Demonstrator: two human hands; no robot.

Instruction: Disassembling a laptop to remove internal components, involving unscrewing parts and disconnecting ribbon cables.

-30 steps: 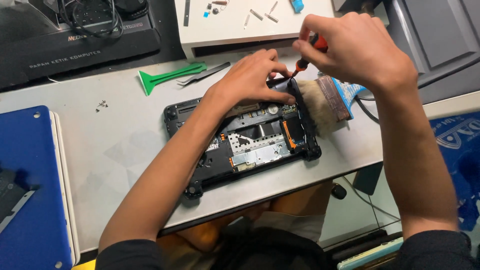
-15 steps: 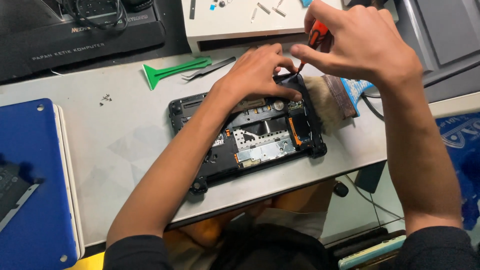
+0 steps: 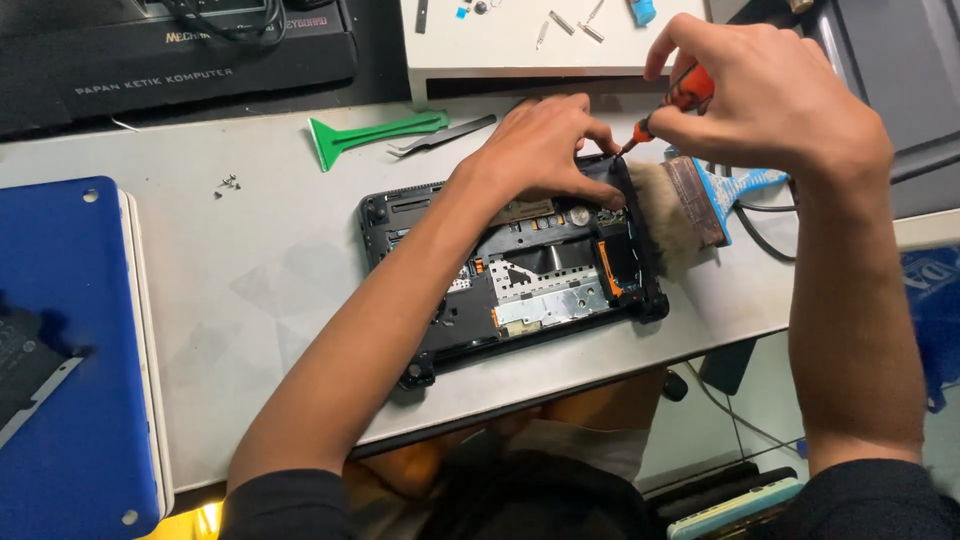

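Near the table's (image 3: 250, 270) front edge, right of its middle, we have an opened laptop (image 3: 520, 275) lying with its long axis running left to right, slightly tilted, its far right corner highest. Our left hand (image 3: 545, 150) presses down on that far right corner, fingers curled over the rim, gripping no tool. Our right hand (image 3: 760, 95) is clenched around an orange-handled screwdriver (image 3: 665, 110), whose shaft slants down and left so the tip meets the laptop's far right corner, just beside the left fingertips. That corner lies below and to the left of the right hand's grip; the left hand is the nearer of the two to it. Just right of the laptop lies a brush (image 3: 700, 200), bristles touching the laptop's right edge. Farther back, left of the hands, sit a green pry tool (image 3: 370, 135) and tweezers (image 3: 445, 135), with a few loose screws (image 3: 228, 183) well apart toward the left. A blue laptop (image 3: 70, 350) rests at the table's left edge. Compared with half a second ago, the hands and screwdriver hold nearly the same pose, the right hand seeming a touch lower over the corner.
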